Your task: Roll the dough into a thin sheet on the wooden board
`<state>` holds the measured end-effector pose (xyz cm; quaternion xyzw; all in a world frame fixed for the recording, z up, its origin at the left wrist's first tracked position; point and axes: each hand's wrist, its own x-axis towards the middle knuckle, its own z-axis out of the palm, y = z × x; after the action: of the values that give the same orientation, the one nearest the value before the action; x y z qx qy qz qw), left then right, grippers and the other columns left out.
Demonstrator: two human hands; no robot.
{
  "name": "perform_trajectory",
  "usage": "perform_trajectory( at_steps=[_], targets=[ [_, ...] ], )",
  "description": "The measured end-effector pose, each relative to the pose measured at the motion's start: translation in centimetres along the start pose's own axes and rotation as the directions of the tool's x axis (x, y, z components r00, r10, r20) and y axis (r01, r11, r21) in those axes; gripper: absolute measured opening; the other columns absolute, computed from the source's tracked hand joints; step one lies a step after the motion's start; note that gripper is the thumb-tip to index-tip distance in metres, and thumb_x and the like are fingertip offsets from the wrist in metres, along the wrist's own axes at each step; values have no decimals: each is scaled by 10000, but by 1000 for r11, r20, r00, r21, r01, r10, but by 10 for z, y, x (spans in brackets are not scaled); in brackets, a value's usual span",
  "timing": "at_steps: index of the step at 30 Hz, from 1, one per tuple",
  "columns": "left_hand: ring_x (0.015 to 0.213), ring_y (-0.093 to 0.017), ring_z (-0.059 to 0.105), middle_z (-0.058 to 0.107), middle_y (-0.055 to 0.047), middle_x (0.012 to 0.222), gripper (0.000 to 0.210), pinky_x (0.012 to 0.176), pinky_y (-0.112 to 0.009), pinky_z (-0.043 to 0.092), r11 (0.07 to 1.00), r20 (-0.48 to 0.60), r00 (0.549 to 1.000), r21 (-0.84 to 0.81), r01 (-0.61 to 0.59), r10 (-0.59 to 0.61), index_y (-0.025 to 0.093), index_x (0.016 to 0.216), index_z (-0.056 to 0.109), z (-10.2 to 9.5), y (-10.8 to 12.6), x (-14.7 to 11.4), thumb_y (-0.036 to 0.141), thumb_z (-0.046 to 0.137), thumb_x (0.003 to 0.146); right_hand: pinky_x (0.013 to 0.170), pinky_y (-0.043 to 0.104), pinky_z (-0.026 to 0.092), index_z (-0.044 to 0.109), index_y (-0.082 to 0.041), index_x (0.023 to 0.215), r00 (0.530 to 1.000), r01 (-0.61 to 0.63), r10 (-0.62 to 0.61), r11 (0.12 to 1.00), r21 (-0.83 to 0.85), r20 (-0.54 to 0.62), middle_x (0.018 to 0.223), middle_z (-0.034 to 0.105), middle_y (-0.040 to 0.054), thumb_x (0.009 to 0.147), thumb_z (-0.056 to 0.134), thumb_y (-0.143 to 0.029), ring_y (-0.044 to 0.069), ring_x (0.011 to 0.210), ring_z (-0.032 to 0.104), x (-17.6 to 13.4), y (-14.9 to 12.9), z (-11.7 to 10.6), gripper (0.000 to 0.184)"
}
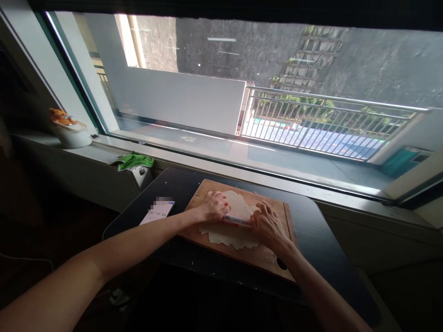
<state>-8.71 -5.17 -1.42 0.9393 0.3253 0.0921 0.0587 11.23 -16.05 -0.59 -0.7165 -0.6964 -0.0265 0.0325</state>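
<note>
A wide, thin sheet of dough [224, 237] with ragged edges lies on a wooden cutting board [277, 207]. Across its middle rests a short rolling pin [237, 220] with pale printed wrapping. My left hand [215, 206] is closed over the pin's left end, fingers curled. At the other end, my right hand [267, 224] grips it the same way. Both palms hide the pin's ends, and the dough shows beyond and in front of it.
The board sits on a dark table [318, 244] with small crumbs. A phone [157, 211] showing a timer lies left of the board. Behind are a window ledge [277, 182], a green cloth [135, 160] and a white container [74, 133] on a radiator.
</note>
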Motion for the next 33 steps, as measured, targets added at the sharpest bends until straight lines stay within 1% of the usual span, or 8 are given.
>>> perform_trajectory(
  at_steps=[3, 6, 9, 15, 21, 26, 28, 33],
  targets=[
    [1209, -296, 513, 634, -121, 1266, 320, 1059, -483, 352, 991, -189, 973, 7, 135, -132, 186, 1129, 661, 9, -9, 16, 360, 439, 978, 1088, 379, 360, 679, -193, 1079, 987, 24, -19, 999, 32, -161, 1344, 557, 130, 985, 336, -282, 247, 1313, 435, 21, 3, 13, 367],
    [1211, -293, 500, 645, -136, 1196, 324, 1069, -470, 343, 972, -258, 939, 2, 236, -228, 163, 1055, 659, 4, -23, 48, 362, 410, 994, 1075, 438, 382, 577, -195, 1315, 981, -148, 159, 984, 98, -114, 1407, 518, 134, 976, 359, -391, 270, 1334, 425, 62, 7, 14, 449],
    [1177, -285, 526, 656, -145, 1165, 338, 1062, -469, 362, 963, -268, 927, -17, 268, -262, 159, 1032, 660, 4, -26, 53, 317, 363, 1010, 1108, 479, 347, 465, -175, 1452, 977, -214, 213, 974, 72, 32, 1532, 409, 151, 976, 351, -449, 294, 1425, 340, 73, 10, 14, 561],
    [1379, -329, 384, 536, -113, 1442, 411, 1178, -562, 200, 998, -213, 975, 21, 63, -57, 197, 1328, 572, 22, -3, 2, 357, 398, 992, 1171, 471, 272, 539, -226, 1408, 993, 121, -121, 993, 5, -13, 1552, 431, 102, 995, 301, -403, 280, 1480, 268, 18, 14, 27, 509],
    [1371, -316, 399, 622, -158, 1292, 362, 1165, -531, 247, 970, -220, 947, 5, 242, -235, 137, 1193, 637, 5, -19, 50, 317, 400, 987, 1162, 502, 289, 469, -128, 1462, 992, -103, 102, 995, 11, 74, 1609, 314, 160, 999, 301, -411, 319, 1498, 222, 68, 12, 15, 569],
    [1373, -333, 405, 548, -107, 1443, 417, 1152, -582, 255, 983, -91, 979, -27, 182, -183, 223, 1327, 592, 20, -1, 3, 358, 408, 978, 1190, 487, 245, 468, -220, 1469, 967, 251, -249, 967, 40, -42, 1577, 399, 95, 988, 341, -436, 275, 1504, 212, 14, 11, 26, 543],
    [1401, -327, 379, 512, -94, 1486, 420, 1170, -570, 235, 989, -75, 986, -25, 149, -150, 238, 1334, 594, 22, 5, -10, 370, 412, 979, 1198, 490, 227, 480, -209, 1459, 954, 298, -295, 954, 41, -59, 1577, 399, 101, 988, 346, -448, 275, 1507, 202, -2, 9, 28, 545],
    [1436, -336, 336, 484, -135, 1501, 443, 1171, -584, 241, 959, -92, 955, -53, 277, -281, 182, 1355, 565, 9, -9, 35, 361, 408, 981, 1178, 523, 251, 410, -141, 1506, 997, -74, 74, 996, 53, 3, 1620, 301, 150, 1013, 265, -461, 313, 1510, 189, 50, 0, 16, 606]
  ],
)
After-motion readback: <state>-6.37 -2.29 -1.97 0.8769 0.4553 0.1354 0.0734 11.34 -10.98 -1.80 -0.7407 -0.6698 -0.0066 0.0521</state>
